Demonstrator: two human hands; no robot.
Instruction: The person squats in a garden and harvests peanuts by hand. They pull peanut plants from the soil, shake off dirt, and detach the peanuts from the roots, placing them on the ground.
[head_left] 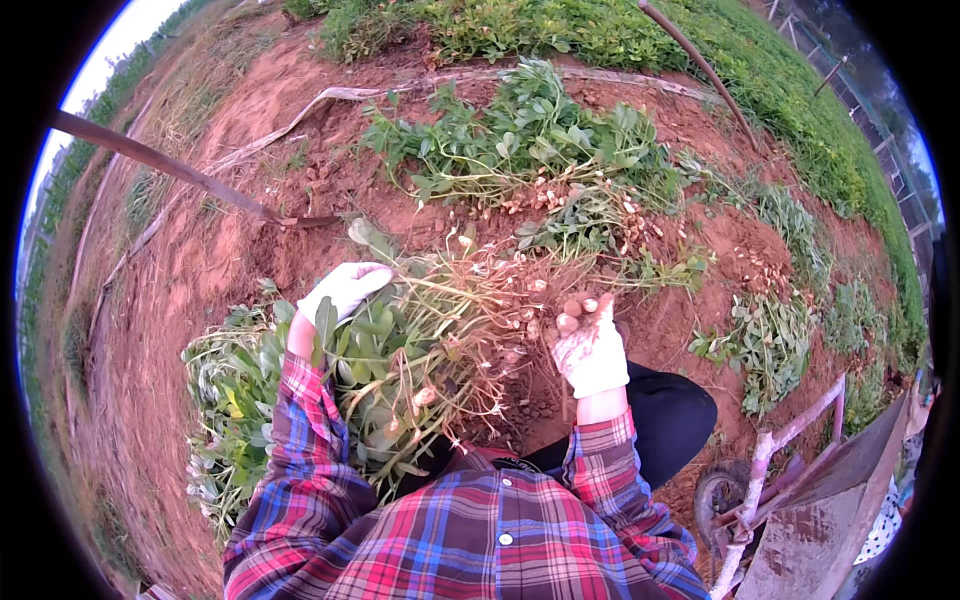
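Note:
My left hand (pixel 350 288), in a white glove, is closed round the stems of an uprooted peanut plant (pixel 430 330). Its leaves hang toward my lap, and its tangled roots (pixel 495 300) with pale pods point to the right. Beside those roots is my right hand (pixel 590 350), its white glove stained with soil and its fingers curled inward. Whatever lies inside those fingers is hidden. One peanut pod (pixel 425 397) shows among the lower stems of the held plant.
Pulled peanut plants (pixel 530 150) lie ahead, with another heap (pixel 235 410) at my left. Loose peanuts (pixel 762 272) and more plants (pixel 765 340) lie right. A wooden handle (pixel 170 165) slants in from the left, another pole (pixel 700 65) stands ahead. A wheelbarrow (pixel 800 500) is lower right.

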